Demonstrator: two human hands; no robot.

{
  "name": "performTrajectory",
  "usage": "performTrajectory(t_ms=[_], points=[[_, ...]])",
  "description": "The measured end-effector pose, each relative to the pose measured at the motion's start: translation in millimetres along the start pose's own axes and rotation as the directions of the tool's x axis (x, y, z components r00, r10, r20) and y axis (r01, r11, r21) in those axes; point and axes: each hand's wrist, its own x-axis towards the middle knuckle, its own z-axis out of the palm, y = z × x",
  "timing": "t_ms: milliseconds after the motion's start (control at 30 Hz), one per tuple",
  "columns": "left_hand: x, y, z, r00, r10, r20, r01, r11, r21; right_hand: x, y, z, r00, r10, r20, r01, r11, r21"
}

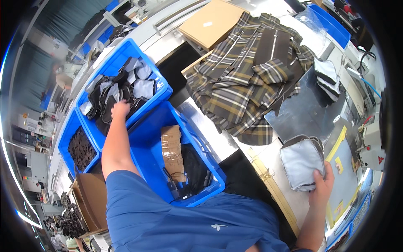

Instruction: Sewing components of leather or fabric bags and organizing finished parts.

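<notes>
Surveying the cluttered workroom [46, 38], I saw plaid fabric [235, 80] heaped on a white table [216, 140]; the right hand [322, 181] pinched pale pieces [300, 164]; the left hand's [120, 109] grip over a blue bin [147, 110] I couldn't tell.

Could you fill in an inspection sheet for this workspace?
Surface: white worktable with yellow tape along its near edge.
Job's things: light-grey, dark-edged, squarish fabric stack; black and light-grey fabric pieces inside a blue plastic bin.
Clutter: heaped olive-and-dark plaid garments; flat brown cardboard box.
Hands: left hand among the binned pieces, grip unclear; right hand holds the squarish stack.
Cables: thin blue cable or tube, right side.
Surroundings: dark grey curtains; another person, blurred, left.
</notes>
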Motion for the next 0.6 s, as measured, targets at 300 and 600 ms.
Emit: performTrajectory(t_ms=[300,600], points=[[-51,59,-61,0.46,0.411,-0.787,-0.72,0.691,-0.06,6,-31,32,0.999,0.011,0.052,-0.013,0.999,0.042],[-353,220,-89,0.652,0.611,-0.449,-0.355,-0.277,-0.893,15,-62,75,0.935,-0.355,-0.015,0.313,0.844,-0.436]])
